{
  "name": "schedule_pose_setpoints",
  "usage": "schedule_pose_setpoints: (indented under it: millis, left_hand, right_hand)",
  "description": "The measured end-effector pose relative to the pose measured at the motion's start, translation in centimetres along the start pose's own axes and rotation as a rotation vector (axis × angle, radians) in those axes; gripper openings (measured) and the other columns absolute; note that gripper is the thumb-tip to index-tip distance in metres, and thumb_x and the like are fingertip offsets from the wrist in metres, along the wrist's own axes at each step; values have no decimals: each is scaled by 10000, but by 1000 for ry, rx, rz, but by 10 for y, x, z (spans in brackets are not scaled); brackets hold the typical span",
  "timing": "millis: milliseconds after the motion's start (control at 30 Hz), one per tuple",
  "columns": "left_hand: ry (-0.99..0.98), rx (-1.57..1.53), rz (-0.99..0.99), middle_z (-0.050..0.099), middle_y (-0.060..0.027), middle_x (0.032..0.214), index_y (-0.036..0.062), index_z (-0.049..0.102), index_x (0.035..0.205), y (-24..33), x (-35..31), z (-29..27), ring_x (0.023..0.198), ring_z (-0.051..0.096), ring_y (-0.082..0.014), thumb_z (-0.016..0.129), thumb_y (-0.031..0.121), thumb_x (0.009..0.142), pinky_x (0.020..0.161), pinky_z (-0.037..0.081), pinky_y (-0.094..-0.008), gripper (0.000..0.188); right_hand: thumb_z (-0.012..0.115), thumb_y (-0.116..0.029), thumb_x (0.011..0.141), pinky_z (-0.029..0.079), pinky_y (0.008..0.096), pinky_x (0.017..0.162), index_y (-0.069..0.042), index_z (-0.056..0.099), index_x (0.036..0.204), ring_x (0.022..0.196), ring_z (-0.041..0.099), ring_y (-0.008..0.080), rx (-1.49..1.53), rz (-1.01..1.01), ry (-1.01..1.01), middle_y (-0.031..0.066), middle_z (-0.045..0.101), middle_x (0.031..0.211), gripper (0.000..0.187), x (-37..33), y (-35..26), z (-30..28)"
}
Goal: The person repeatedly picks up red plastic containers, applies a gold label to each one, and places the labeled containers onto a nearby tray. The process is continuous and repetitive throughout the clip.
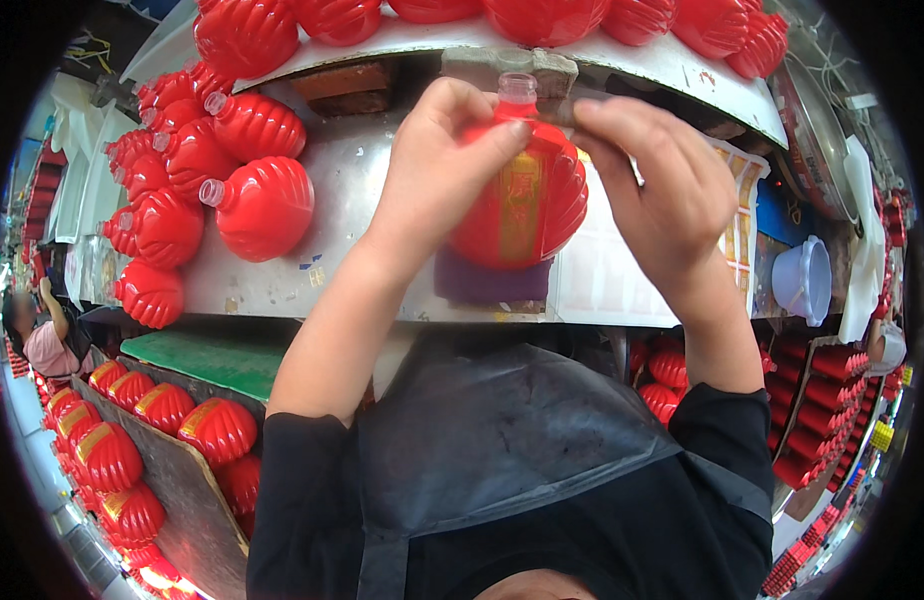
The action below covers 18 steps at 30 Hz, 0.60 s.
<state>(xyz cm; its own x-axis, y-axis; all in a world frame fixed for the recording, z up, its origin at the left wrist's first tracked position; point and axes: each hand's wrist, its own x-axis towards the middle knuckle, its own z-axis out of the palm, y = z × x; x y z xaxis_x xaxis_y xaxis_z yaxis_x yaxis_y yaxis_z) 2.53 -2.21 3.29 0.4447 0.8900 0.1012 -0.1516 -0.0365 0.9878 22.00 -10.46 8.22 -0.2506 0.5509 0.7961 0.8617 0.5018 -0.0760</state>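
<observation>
Both hands hold one red lantern (522,195) upright over bench (282,270): left hand (442,165) pinching its shoulder, right hand (662,190) pinching neck side, steadying gold label (519,205) facing up.

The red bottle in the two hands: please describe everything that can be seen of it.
The red bottle is round and flattened like a lantern, with curved ribs on its sides, and looks like glossy plastic. A vertical gold label runs down its front. Its short, paler neck has no cap and points up, so it is upright. The left hand holds its left shoulder and the right hand touches its upper right side near the neck. It is above a purple pad on the metal table; whether it rests on the pad cannot be told.
</observation>
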Motion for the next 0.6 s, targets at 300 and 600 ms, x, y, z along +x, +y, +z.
schedule_pose_setpoints:
  millis: [300,600]
  left_hand:
    - [48,-80,-51,672,-48,1079,19,611,1137,-11,15,-8,962,633,-82,541,187,1117,879,538,-258,183]
    - [2,-29,-16,675,-67,1226,3,595,1351,-25,2,-18,1105,639,-105,458,181,1142,990,527,-280,307]
  right_hand:
    - [741,-51,760,609,348,749,-52,737,957,856,751,249,348,-158,-134,78,748,947,197,-16,-37,7]
    - [754,-43,746,629,371,780,-54,736,941,910,755,257,309,-163,-219,87,744,970,197,-37,-50,15]
